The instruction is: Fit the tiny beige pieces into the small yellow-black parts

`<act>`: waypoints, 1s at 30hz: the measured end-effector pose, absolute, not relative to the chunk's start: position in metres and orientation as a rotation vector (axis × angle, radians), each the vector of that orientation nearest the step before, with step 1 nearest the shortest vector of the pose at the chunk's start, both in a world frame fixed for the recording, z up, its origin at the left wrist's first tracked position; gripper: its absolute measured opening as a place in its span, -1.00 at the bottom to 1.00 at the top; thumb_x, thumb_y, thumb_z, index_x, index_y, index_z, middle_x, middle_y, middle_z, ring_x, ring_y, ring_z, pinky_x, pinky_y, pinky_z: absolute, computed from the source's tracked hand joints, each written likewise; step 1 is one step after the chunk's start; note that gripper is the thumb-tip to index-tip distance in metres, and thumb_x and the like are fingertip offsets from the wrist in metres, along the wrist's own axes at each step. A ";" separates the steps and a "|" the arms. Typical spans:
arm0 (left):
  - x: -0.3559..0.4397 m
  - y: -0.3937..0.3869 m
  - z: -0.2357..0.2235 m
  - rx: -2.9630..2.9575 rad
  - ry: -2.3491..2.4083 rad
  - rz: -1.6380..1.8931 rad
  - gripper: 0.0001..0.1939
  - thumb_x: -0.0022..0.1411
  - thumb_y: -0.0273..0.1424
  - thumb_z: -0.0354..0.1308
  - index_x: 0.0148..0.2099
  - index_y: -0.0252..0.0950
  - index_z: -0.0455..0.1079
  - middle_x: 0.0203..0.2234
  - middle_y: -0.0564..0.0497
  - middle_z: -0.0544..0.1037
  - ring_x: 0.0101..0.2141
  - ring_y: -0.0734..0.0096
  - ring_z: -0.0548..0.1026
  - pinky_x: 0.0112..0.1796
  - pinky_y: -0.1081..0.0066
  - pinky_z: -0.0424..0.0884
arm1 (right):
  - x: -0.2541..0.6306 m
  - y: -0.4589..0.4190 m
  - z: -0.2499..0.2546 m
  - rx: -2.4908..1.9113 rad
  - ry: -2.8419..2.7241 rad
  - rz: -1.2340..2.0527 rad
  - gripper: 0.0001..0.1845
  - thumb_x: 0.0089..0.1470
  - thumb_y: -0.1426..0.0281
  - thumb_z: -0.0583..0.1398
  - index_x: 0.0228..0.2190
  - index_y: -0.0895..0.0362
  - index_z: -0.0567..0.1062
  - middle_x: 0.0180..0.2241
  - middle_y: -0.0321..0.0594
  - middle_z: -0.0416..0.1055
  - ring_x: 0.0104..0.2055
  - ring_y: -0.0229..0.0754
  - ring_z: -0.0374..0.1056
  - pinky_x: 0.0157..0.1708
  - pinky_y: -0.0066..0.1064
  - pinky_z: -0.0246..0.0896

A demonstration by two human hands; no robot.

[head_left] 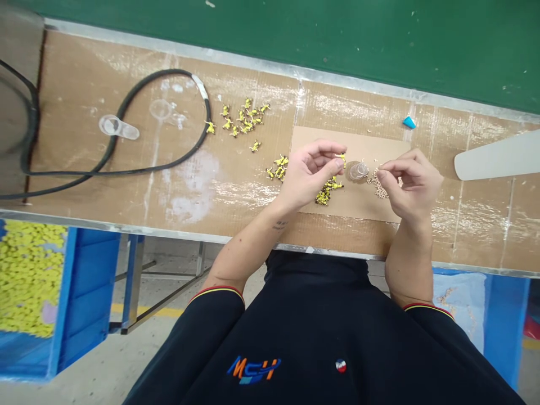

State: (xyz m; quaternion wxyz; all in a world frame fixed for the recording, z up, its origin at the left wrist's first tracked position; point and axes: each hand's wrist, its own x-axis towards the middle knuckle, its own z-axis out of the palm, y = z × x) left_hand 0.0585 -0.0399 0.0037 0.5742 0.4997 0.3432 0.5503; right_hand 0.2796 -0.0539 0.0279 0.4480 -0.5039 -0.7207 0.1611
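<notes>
My left hand (pixel 312 173) pinches a small yellow figure (pixel 342 157) between thumb and fingertips, above a sheet of cardboard (pixel 312 138). Just right of it stands a small clear bottle (pixel 358 171), touched by neither hand. My right hand (pixel 412 183) has thumb and forefinger closed together over a pile of tiny beige pieces (pixel 379 188); whatever sits in that pinch is too small to make out. Below my left fingers lies a cluster of yellow and dark figures (pixel 324 195), and more figures (pixel 278 167) lie left of that hand.
Further left are scattered yellow figures (pixel 247 119), a looped black cable (pixel 169 164) and a clear plastic scoop-like piece (pixel 126 130). A blue cone-shaped piece (pixel 409 122) lies at the back, a white panel (pixel 498 156) at right. Below the table's left end, a blue crate (pixel 90 292) holds yellow parts.
</notes>
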 end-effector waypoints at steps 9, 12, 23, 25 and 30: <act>0.076 -0.058 0.011 1.006 0.567 1.170 -0.73 0.23 -0.21 0.45 -0.19 -0.28 0.55 -0.32 0.05 0.67 -0.31 0.54 0.67 -0.15 0.47 0.65 | 0.248 -0.063 0.021 -0.937 -1.500 0.790 -0.90 0.12 0.31 0.38 -0.40 0.01 0.59 -0.40 -0.29 0.49 -0.27 -0.15 0.54 -0.29 -0.23 0.50; 0.077 -0.059 0.010 0.984 0.538 1.169 -0.79 0.25 -0.27 0.44 -0.19 -0.27 0.55 -0.34 0.06 0.67 -0.30 0.56 0.67 -0.15 0.50 0.64 | 0.245 -0.064 0.021 -0.955 -1.485 0.815 -0.83 0.12 0.23 0.39 -0.42 0.02 0.57 -0.41 -0.29 0.49 -0.26 -0.11 0.56 -0.21 -0.15 0.56; 0.078 -0.058 0.006 1.065 0.614 1.167 -0.70 0.21 -0.16 0.45 -0.24 -0.28 0.54 -0.33 0.02 0.66 -0.28 0.50 0.67 -0.15 0.42 0.65 | 0.240 -0.066 0.026 -1.111 -1.527 0.760 -0.67 0.13 0.05 0.34 -0.48 -0.01 0.51 -0.44 -0.24 0.46 -0.28 -0.05 0.53 -0.13 0.01 0.54; 0.078 -0.059 0.006 1.079 0.618 1.166 -0.70 0.21 -0.16 0.45 -0.24 -0.28 0.54 -0.32 0.02 0.66 -0.28 0.50 0.66 -0.14 0.42 0.64 | 0.240 -0.066 0.026 -1.118 -1.524 0.767 -0.66 0.12 0.04 0.34 -0.49 -0.01 0.51 -0.45 -0.24 0.46 -0.29 -0.05 0.53 -0.14 0.01 0.53; 0.079 -0.058 0.006 1.100 0.616 1.180 -0.73 0.22 -0.19 0.44 -0.24 -0.28 0.55 -0.32 0.01 0.67 -0.28 0.49 0.66 -0.16 0.42 0.63 | 0.240 -0.066 0.027 -1.072 -1.492 0.806 -0.72 0.10 0.12 0.37 -0.49 0.01 0.53 -0.45 -0.24 0.47 -0.30 -0.07 0.52 -0.17 -0.04 0.52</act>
